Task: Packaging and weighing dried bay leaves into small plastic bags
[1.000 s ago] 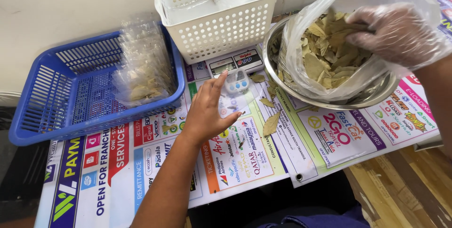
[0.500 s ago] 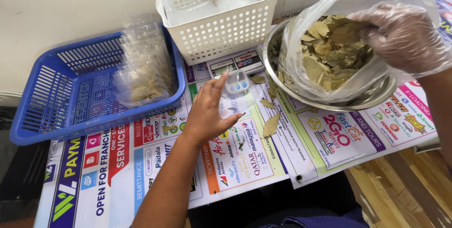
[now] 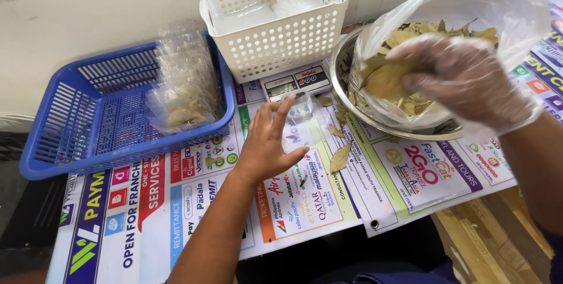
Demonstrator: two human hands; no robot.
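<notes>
Left hand: the bare left hand (image 3: 267,143) is seen with fingers spread, holding a small clear plastic pouch (image 3: 296,121) between thumb and fingertips, upright over the table.
Right hand: the right hand (image 3: 466,78), covered by a thin clear glove, is closed on a clump of dried leaves (image 3: 390,78) inside a large clear plastic bag (image 3: 504,14).
Pouch position: the pouch is held just in front of a small digital scale (image 3: 293,81), which lies at 12 o'clock from the left hand; whether pouch and scale touch cannot be told.
Bag and bowl: the bag of leaves is seated in a round metal bowl (image 3: 352,99), placed at 2 o'clock from the left hand.
Loose leaves: a few stray leaves (image 3: 340,156) are scattered on the table between the left hand and the bowl, at 3 o'clock from the hand.
White basket: a perforated white plastic basket (image 3: 275,37) is set at 12 o'clock, behind the scale, with clear empty pouches lying inside.
Blue tray: a blue slotted tray (image 3: 76,125) is placed at 9 to 10 o'clock; a stack of filled clear packets (image 3: 185,87) is leaned against its right wall.
Table cover: the surface is covered by a printed, multicoloured sheet (image 3: 146,213).
</notes>
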